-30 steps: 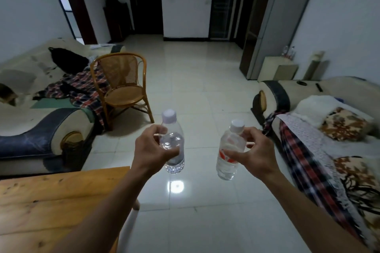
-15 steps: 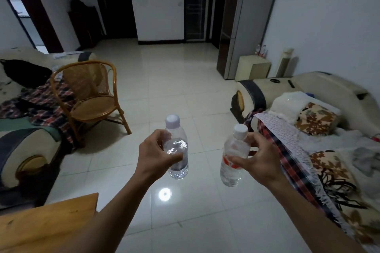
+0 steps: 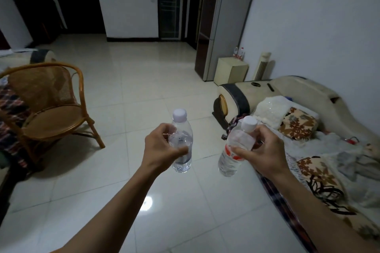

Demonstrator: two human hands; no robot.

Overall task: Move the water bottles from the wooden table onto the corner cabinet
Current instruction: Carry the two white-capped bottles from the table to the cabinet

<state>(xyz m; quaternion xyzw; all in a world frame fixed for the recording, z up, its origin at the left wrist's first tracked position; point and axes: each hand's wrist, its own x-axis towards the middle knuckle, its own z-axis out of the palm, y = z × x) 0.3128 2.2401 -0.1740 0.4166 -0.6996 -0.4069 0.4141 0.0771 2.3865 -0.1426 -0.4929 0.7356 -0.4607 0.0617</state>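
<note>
Dim indoor light, bluish cast, bright ceiling-lamp glare on glossy floor tiles [image 3: 148,203] at six o'clock, soft shadow under wicker chair [image 3: 51,107] at nine o'clock (wide-angle bending at edges), distant doorways murky.

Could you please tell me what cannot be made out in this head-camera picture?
- Bottles on the corner cabinet: too small and distant to count or read.
- Label on the right bottle: partly covered by the right hand.
- Middle of the left bottle: hidden by the left hand.
- Wooden table: outside the picture.
</note>
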